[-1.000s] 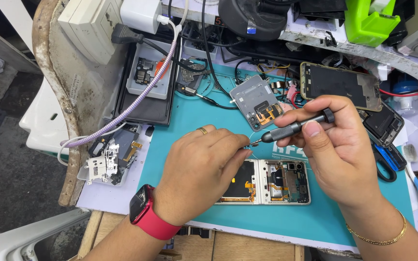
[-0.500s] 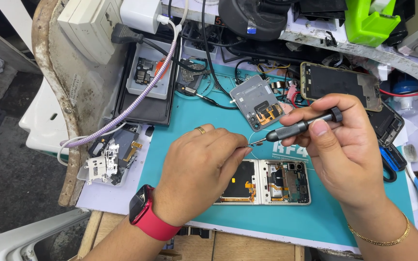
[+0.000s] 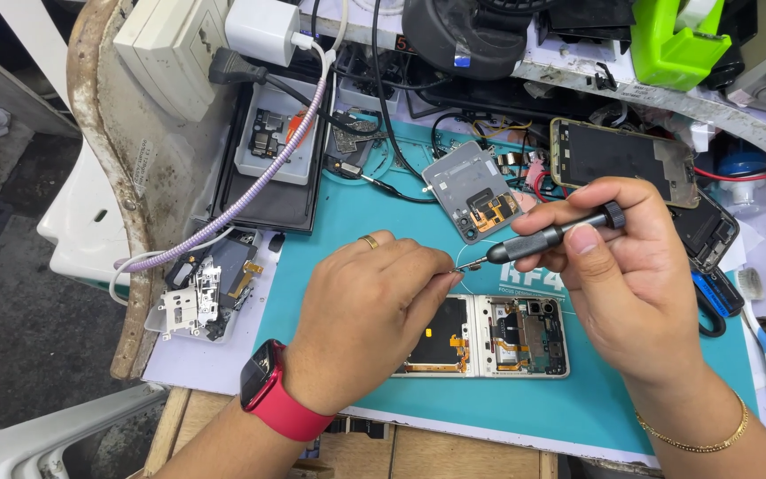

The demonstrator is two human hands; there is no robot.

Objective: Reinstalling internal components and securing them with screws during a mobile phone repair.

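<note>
Moved: between the earlier frames and now the screwdriver [image 3: 550, 233] has tipped a little, its capped end rising toward the right; both hands stay over the mat [image 3: 356, 222].
Head view, hidden: left hand [image 3: 367, 312] covers the left end of the opened phone [image 3: 489, 335]; the tip of the screwdriver meets the left fingertips [image 3: 449, 277], and whatever sits there is too small to make out.
Left hand: palm down, knuckles up, fingers curled in and pinched narrow at the tool's tip; a gold ring and red watch [image 3: 274, 397] show.
Right hand: [image 3: 636, 284] raised above the phone, thumb and fingers wrapped round the screwdriver's dark handle, holding it nearly level; a thin gold bracelet at the wrist.
Phone: lies flat on the mat just below both hands, back off, boards and copper flex bare.
Materials: mat is smooth teal rubber; a grey back cover [image 3: 472, 191] lies beyond the hands; a braided lilac cable [image 3: 254, 191] runs off to the left.
</note>
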